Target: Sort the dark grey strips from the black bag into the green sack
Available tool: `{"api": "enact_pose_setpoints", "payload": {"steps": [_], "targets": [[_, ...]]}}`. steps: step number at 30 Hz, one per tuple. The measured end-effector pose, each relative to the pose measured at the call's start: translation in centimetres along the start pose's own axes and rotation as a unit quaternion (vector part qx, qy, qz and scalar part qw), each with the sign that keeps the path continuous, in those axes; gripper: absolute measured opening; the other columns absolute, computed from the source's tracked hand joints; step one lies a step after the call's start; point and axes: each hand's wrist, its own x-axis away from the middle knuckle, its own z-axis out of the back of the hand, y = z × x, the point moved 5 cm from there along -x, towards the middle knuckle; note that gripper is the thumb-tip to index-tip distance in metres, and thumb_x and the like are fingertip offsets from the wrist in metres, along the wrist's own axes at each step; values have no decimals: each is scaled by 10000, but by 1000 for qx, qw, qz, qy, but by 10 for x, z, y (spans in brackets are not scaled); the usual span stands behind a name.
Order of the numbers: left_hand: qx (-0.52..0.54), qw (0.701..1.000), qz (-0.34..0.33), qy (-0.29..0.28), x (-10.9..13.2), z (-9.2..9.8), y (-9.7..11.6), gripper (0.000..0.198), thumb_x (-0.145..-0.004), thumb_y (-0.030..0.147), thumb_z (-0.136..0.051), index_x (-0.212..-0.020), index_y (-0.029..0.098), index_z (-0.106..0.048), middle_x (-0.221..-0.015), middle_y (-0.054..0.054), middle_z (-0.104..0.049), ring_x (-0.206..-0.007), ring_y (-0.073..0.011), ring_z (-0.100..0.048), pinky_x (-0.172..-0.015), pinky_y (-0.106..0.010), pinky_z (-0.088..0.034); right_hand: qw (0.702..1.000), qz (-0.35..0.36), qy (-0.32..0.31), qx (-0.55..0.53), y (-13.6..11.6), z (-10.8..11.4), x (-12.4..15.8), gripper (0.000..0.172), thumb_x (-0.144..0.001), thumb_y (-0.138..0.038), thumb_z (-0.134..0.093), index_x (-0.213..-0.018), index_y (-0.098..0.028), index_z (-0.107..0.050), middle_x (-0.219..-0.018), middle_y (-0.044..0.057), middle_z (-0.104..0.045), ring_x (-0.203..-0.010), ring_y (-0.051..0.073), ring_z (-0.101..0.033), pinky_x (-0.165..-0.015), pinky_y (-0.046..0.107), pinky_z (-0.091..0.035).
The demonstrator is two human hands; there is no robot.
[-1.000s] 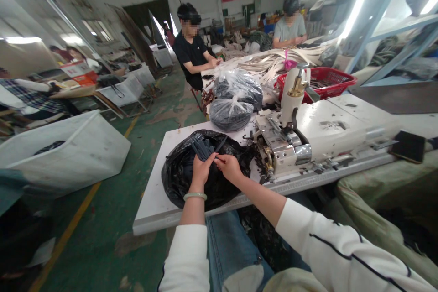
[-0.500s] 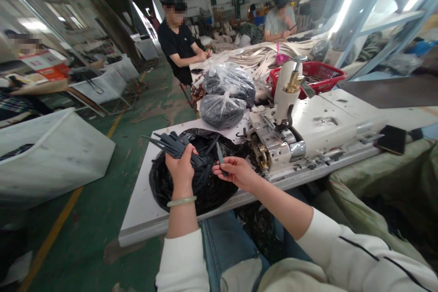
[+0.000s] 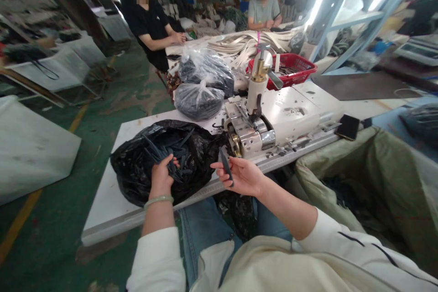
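Note:
My left hand (image 3: pixel 161 177) is closed round a bundle of dark strips (image 3: pixel 160 154) over an open black plastic bag (image 3: pixel 137 169) that lies on the white table (image 3: pixel 102 205). My right hand (image 3: pixel 243 175) holds a single dark strip (image 3: pixel 226 167) between thumb and fingers, just in front of the white machine's metal head (image 3: pixel 244 137). A pale green bangle sits on my left wrist.
Two clear bags of dark pieces (image 3: pixel 200 100) stand behind the black bag. A red basket (image 3: pixel 290 69) and pale straps lie further back, where two people sit working. A dark phone (image 3: pixel 347 127) rests on the machine's right end. An olive sack (image 3: pixel 369 178) stands open at my right.
My left hand has lowered the bundle of strips back toward the black bag. My right hand has drawn one strip away to the right, nearer the machine. The camera has turned rightward.

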Motion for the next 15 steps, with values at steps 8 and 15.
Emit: {"api": "enact_pose_setpoints", "payload": {"steps": [8, 15], "targets": [[21, 999, 43, -17, -2, 2, 1, 105, -686, 72, -625, -744, 113, -548, -615, 5, -549, -464, -54, -494, -441, -168, -456, 981, 108, 101, 127, -13, 15, 26, 118, -835, -186, -606, -903, -90, -615, -960, 127, -690, -883, 171, -667, -769, 263, -531], [20, 999, 40, -24, 4, -1, 5, 125, -706, 68, -621, -765, 136, -535, -631, 19, -541, -461, -52, -487, -434, -168, -473, 877, 228, 206, 371, -44, 31, 45, 258, -816, -394, -607, -820, -136, -601, -617, 6, -656, -451, 79, -575, -429, 160, -432]]}}
